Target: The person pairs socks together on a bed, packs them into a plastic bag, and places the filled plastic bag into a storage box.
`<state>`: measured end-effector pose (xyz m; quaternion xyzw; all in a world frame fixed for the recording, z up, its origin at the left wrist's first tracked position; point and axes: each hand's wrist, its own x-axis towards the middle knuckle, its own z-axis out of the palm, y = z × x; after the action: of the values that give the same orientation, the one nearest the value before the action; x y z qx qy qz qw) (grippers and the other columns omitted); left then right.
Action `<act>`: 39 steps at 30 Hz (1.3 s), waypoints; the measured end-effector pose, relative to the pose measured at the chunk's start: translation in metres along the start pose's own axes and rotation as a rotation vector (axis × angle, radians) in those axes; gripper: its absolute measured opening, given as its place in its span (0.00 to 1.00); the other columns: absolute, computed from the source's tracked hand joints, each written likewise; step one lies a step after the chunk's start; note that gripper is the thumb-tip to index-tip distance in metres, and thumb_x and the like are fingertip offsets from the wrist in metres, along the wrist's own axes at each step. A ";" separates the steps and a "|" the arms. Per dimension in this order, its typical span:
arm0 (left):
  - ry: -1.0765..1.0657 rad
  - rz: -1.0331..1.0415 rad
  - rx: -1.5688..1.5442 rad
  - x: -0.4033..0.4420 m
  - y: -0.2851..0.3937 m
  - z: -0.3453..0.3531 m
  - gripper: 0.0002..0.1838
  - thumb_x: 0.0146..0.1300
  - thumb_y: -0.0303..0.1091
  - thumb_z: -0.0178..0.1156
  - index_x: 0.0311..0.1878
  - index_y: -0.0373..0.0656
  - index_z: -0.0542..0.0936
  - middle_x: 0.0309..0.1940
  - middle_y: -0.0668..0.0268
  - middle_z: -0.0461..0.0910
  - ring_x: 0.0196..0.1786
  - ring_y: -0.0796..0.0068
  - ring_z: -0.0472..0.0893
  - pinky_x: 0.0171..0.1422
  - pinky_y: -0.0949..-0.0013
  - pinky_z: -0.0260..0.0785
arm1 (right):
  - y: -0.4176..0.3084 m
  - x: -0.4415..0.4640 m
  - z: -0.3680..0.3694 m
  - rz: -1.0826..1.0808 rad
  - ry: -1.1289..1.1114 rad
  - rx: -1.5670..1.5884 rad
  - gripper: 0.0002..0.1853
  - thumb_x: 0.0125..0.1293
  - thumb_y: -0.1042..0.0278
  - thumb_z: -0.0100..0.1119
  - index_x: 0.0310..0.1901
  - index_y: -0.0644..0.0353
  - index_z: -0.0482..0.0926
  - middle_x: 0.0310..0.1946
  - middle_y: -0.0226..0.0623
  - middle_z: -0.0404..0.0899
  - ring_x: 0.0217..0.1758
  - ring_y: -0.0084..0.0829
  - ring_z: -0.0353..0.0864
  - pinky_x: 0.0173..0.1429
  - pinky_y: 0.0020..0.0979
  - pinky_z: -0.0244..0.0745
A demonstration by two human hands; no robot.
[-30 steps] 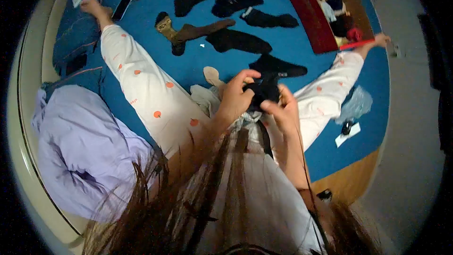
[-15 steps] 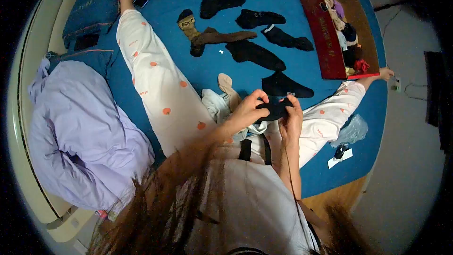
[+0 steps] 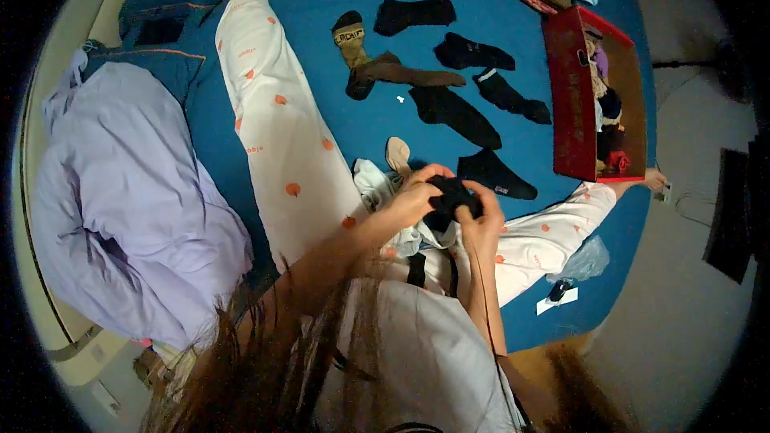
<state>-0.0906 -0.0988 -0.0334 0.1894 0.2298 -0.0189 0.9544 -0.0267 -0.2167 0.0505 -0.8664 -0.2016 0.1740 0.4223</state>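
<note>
Here, left hand (image 3: 411, 199): pinching black cloth (image 3: 449, 202) — likely steadying
Right hand (image 3: 484, 223): pinching opposite side
Socks (image 3: 455, 115): spaced apart — likely for visibility

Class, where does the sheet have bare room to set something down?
The sheet is bare between the lilac garment and left trouser leg, and between that leg and the olive sock. Crowded: among the black socks, and around the left hand and right hand holding black cloth.

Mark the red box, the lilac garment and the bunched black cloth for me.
Red box (image 3: 571, 104): head view, on its long side wall.
Lilac garment (image 3: 132, 156): head view, upper middle.
Black cloth (image 3: 450, 193): head view, middle of the bunch.
</note>
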 end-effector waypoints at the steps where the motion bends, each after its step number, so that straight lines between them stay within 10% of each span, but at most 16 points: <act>1: -0.064 -0.046 -0.031 -0.002 0.004 0.007 0.23 0.50 0.18 0.49 0.52 0.42 0.69 0.46 0.64 0.70 0.52 0.69 0.72 0.56 0.66 0.66 | 0.000 0.008 -0.004 -0.089 0.061 -0.050 0.17 0.44 0.79 0.54 0.41 0.63 0.79 0.31 0.42 0.74 0.37 0.39 0.74 0.46 0.33 0.69; 4: -0.183 -0.108 0.061 0.001 0.015 0.023 0.21 0.52 0.22 0.54 0.52 0.42 0.69 0.45 0.64 0.73 0.51 0.70 0.72 0.58 0.68 0.63 | 0.014 0.028 -0.007 -0.150 0.224 -0.103 0.19 0.43 0.85 0.48 0.39 0.63 0.79 0.33 0.42 0.71 0.38 0.40 0.73 0.49 0.32 0.67; 8: 0.131 0.247 1.111 0.017 0.023 0.027 0.19 0.49 0.26 0.59 0.47 0.45 0.70 0.37 0.57 0.78 0.43 0.59 0.79 0.46 0.62 0.69 | 0.030 0.031 0.010 0.085 0.186 0.344 0.26 0.43 0.89 0.45 0.47 0.62 0.74 0.38 0.35 0.74 0.44 0.29 0.73 0.53 0.26 0.66; 13: 0.238 0.557 1.203 0.024 0.017 0.030 0.17 0.45 0.20 0.54 0.42 0.42 0.72 0.32 0.54 0.77 0.41 0.49 0.76 0.44 0.55 0.68 | 0.026 0.034 0.017 0.155 0.219 0.610 0.29 0.48 0.90 0.45 0.55 0.60 0.69 0.39 0.31 0.74 0.42 0.23 0.72 0.51 0.23 0.67; 17: 0.199 0.388 1.157 0.045 0.018 0.008 0.11 0.44 0.21 0.53 0.34 0.36 0.77 0.37 0.54 0.76 0.41 0.52 0.76 0.46 0.61 0.68 | 0.021 0.039 0.016 0.367 0.019 0.787 0.31 0.45 0.88 0.47 0.56 0.62 0.68 0.39 0.33 0.74 0.42 0.24 0.73 0.50 0.23 0.69; 20: 0.162 -0.092 0.651 0.044 0.025 0.013 0.14 0.44 0.20 0.51 0.37 0.35 0.78 0.39 0.57 0.78 0.41 0.60 0.77 0.47 0.66 0.67 | 0.014 0.054 0.005 0.417 0.018 0.758 0.32 0.44 0.88 0.48 0.57 0.62 0.68 0.38 0.34 0.75 0.41 0.25 0.75 0.48 0.24 0.71; 25: -0.334 -0.328 -0.220 0.031 0.012 0.001 0.24 0.45 0.19 0.57 0.51 0.33 0.73 0.46 0.58 0.77 0.51 0.62 0.76 0.59 0.62 0.65 | 0.007 0.073 -0.006 0.448 -0.214 0.836 0.31 0.39 0.85 0.50 0.54 0.64 0.71 0.36 0.37 0.77 0.39 0.27 0.76 0.45 0.22 0.71; 32: -0.478 -0.474 -0.221 0.015 0.036 0.007 0.20 0.56 0.30 0.62 0.51 0.34 0.73 0.49 0.62 0.76 0.53 0.68 0.74 0.61 0.63 0.64 | 0.025 0.055 0.014 0.312 -0.528 0.801 0.24 0.61 0.62 0.52 0.57 0.65 0.68 0.40 0.36 0.77 0.42 0.27 0.76 0.49 0.26 0.71; 36: -0.345 -0.278 0.465 0.013 0.058 0.019 0.25 0.61 0.50 0.57 0.51 0.37 0.74 0.45 0.68 0.76 0.49 0.77 0.72 0.55 0.74 0.61 | 0.030 0.051 -0.020 0.663 -0.075 1.149 0.20 0.69 0.55 0.44 0.50 0.63 0.72 0.46 0.37 0.75 0.46 0.29 0.76 0.54 0.32 0.71; 39: -0.250 -0.233 0.432 0.007 0.055 0.032 0.28 0.59 0.57 0.57 0.48 0.39 0.76 0.39 0.72 0.74 0.44 0.79 0.69 0.49 0.75 0.60 | 0.028 0.040 -0.034 0.418 -0.198 0.446 0.15 0.67 0.57 0.51 0.43 0.61 0.76 0.35 0.30 0.76 0.39 0.23 0.75 0.47 0.26 0.70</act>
<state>-0.0637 -0.0592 0.0087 0.3573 0.1213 -0.2004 0.9041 0.0289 -0.2353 0.0422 -0.7539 -0.0162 0.3804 0.5354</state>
